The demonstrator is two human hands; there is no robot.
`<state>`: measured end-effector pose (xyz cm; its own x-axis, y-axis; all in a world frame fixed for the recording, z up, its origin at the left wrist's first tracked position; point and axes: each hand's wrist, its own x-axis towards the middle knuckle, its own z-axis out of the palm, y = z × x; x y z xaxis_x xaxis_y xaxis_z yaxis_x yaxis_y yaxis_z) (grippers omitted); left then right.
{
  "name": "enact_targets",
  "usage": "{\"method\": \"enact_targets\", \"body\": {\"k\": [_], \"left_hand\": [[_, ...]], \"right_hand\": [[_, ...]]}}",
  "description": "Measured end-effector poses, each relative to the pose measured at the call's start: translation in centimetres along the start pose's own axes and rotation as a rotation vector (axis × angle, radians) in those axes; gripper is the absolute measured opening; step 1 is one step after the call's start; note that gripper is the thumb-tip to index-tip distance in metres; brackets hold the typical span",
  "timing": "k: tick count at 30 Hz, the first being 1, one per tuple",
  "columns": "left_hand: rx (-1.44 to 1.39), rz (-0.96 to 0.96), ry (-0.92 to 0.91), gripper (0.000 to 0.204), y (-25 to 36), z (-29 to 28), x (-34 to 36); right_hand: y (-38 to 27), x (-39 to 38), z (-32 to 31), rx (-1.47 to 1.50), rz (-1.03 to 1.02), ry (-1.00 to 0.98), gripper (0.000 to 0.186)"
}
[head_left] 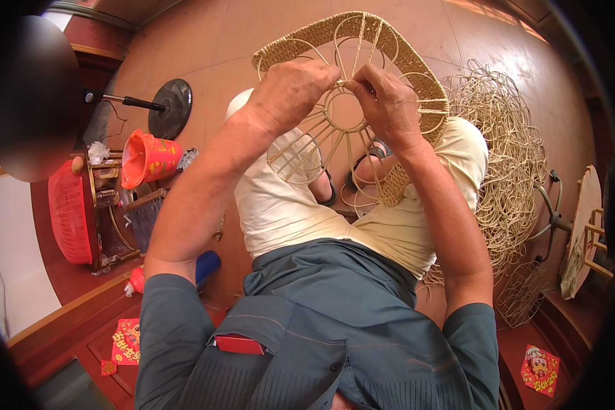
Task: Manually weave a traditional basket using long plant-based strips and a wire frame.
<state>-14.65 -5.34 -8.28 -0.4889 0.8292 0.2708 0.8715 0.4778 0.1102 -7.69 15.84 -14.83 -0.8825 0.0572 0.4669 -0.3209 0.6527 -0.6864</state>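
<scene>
A partly woven straw basket [410, 61] rests across my knees, with a braided band curving along its far and right sides. Cord-wrapped spokes and open loops meet at a small central ring [345, 128]. My left hand [297, 92] is closed in a pinch on straw cord just beyond that ring. Right beside it, my right hand [389, 109] has its thumb and fingers pinched on the cord too. The fingertips of both hands almost touch. Exactly how the cord runs between them is hidden by the fingers.
A big tangled heap of straw cord [506, 164] lies on the floor to my right, near a round wooden stool [581, 232]. At left are a black round stand base [171, 109], an orange-red plastic bin [158, 158] and a red plastic basket [70, 212].
</scene>
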Motion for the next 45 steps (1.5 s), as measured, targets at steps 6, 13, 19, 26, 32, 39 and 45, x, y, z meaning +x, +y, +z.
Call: {"method": "enact_targets", "body": {"k": [6, 13, 19, 26, 32, 39, 45], "left_hand": [[0.001, 0.121, -0.050, 0.008, -2.2, -0.5, 3.8], [-0.111, 0.048, -0.066, 0.022, -3.5, -0.2, 6.1], [-0.043, -0.084, -0.178, 0.024, -4.1, -0.4, 8.5], [0.064, -0.178, -0.222, 0.013, -3.4, 1.6, 9.2], [0.178, -0.142, 0.106, 0.012, -3.3, 2.7, 7.6], [-0.719, -0.744, 0.443, 0.039, 4.2, 1.2, -0.5], [-1.693, -0.997, 0.528, 0.059, 4.9, 3.8, 0.0]], "right_hand": [[0.3, -0.2, -0.1, 0.055, -0.053, 0.014, 0.023], [-0.3, 0.1, -0.2, 0.051, -0.005, 0.019, 0.024], [-1.1, -0.1, -0.1, 0.050, 0.106, -0.009, 0.016], [-1.0, -0.4, 0.3, 0.009, 0.080, 0.014, 0.016], [-0.2, -0.5, 0.6, -0.002, -0.020, 0.033, 0.013], [-0.5, -0.3, 0.3, -0.106, -0.137, 0.101, 0.014], [-0.2, -0.7, 0.2, -0.097, -0.085, 0.040, 0.011]]}}
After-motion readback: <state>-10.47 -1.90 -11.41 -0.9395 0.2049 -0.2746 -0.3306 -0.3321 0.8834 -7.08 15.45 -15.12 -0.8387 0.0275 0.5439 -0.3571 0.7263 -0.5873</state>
